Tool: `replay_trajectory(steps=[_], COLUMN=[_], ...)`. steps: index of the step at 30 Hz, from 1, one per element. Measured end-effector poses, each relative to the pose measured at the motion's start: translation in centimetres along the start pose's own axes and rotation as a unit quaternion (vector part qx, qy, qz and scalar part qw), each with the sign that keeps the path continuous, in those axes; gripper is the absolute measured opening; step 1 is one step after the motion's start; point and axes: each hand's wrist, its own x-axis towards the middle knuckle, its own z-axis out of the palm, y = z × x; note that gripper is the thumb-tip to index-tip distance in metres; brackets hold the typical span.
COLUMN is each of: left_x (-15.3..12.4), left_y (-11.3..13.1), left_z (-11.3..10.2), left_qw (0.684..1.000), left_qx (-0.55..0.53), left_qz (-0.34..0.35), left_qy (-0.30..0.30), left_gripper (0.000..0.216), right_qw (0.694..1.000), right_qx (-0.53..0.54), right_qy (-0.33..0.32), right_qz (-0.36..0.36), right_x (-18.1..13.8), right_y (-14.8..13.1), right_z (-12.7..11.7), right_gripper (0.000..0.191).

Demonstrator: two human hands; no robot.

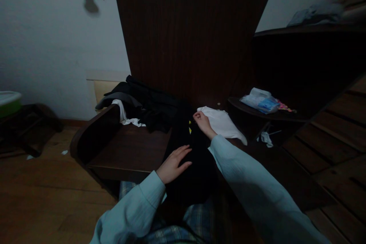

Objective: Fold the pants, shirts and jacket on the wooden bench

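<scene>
A black garment [191, 175] with a small yellow mark lies over the dark wooden bench [131, 145] and hangs off its front edge toward my lap. Flat on the garment rests my left hand [175, 163], its fingers stretched out. Farther up, my right hand [203, 122] has its fingers curled together at the garment's far part, beside the yellow mark; the room is dim, but it seems to pinch the black cloth. Just right of that hand lies a folded white cloth [224, 122].
Dark clothes [151, 103] are heaped at the bench's back left, with a white cloth [122, 114] hanging out. On the right, a corner shelf [237, 103] holds a blue and white plastic packet [261, 101]. A stool [25, 122] with a green basin [10, 105] stands far left.
</scene>
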Motion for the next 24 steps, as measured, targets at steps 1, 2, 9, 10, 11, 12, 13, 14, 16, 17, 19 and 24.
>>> replay_trajectory(steps=[1, 2, 9, 10, 11, 12, 13, 14, 16, 17, 19, 24], left_x=[-0.3, -0.7, -2.8, -2.9, -3.2, -3.5, -4.0, -4.6, -6.3, -7.3, -9.2, -11.9], left_y=[-0.4, -0.9, -3.5, -3.5, -3.3, -3.1, -2.9, -2.6, -2.0, -1.9, -1.8, -3.4], left_z=[-0.3, -0.7, -2.3, -2.3, -2.3, -2.3, -2.3, -2.3, -2.2, -2.1, -1.5, 1.5], left_qw=[1.000, 0.999, 0.998, 0.997, 0.997, 0.997, 0.997, 0.996, 0.991, 0.988, 0.984, 0.965], left_qx=[-0.015, -0.023, 0.052, 0.063, 0.070, 0.071, 0.067, 0.060, 0.046, 0.044, 0.044, -0.040], left_qz=[-0.005, -0.011, -0.038, -0.034, -0.027, -0.019, -0.012, -0.009, -0.019, -0.034, -0.082, -0.237], left_qy=[0.022, 0.039, 0.006, 0.005, 0.011, 0.026, 0.047, 0.073, 0.122, 0.141, 0.151, 0.106], left_gripper=[0.043, 0.040, 0.039, 0.040, 0.039, 0.037, 0.034, 0.030, 0.028, 0.031, 0.040, 0.032], right_qw=[0.999, 0.998, 0.977, 0.974, 0.973, 0.976, 0.981, 0.987, 0.995, 0.996, 0.994, 0.965], right_qx=[0.028, 0.051, -0.029, -0.041, -0.043, -0.035, -0.018, 0.006, 0.057, 0.076, 0.096, 0.117], right_qy=[-0.005, -0.022, -0.160, -0.171, -0.172, -0.161, -0.140, -0.112, -0.051, -0.032, -0.023, -0.106], right_qz=[-0.019, -0.039, -0.140, -0.145, -0.146, -0.141, -0.132, -0.117, -0.066, -0.029, 0.057, 0.208], right_x=[-1.2, -2.7, -13.9, -14.9, -15.8, -16.6, -17.4, -18.4, -20.5, -21.8, -24.2, -28.0], right_y=[0.2, 0.4, 2.1, 2.2, 2.1, 2.1, 2.0, 2.0, 2.2, 2.5, 3.5, 7.2], right_z=[-0.9, -1.8, -4.7, -4.7, -4.8, -5.0, -5.3, -5.6, -6.4, -6.8, -7.2, -5.6], right_gripper=[0.011, 0.013, 0.041, 0.043, 0.043, 0.041, 0.038, 0.033, 0.027, 0.027, 0.030, 0.041])
